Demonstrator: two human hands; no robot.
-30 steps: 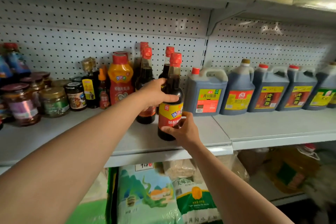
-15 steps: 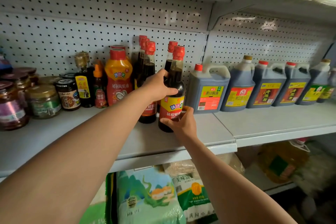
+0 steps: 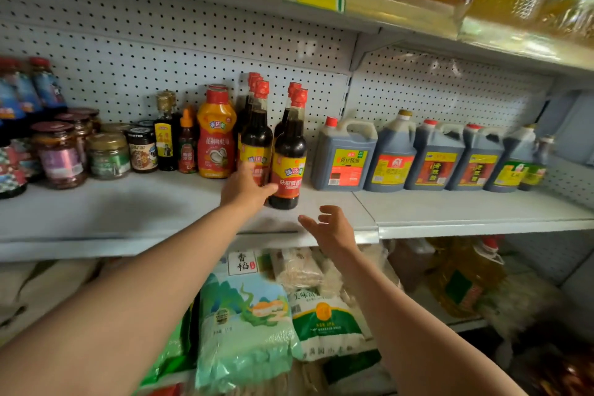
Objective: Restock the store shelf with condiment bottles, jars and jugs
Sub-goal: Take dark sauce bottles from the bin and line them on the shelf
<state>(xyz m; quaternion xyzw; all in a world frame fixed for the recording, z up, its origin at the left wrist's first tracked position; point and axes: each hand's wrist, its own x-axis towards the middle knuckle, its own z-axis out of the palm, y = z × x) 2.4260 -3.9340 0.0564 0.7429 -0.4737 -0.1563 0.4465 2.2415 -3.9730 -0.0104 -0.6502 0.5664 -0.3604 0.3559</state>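
Head view: front soy sauce bottle [image 3: 288, 157] stands upright on the shelf [image 3: 135, 206], just beside a matching bottle [image 3: 256, 141], label facing out, probably so shoppers can read it. Left hand [image 3: 246, 188] rests against the bottles' lower bodies, fingers fairly straight, apparently steadying rather than gripping. Right hand [image 3: 331, 228] hovers apart from the bottle, fingers spread wide, holding nothing. Jugs [image 3: 344, 154] line the shelf to the right.
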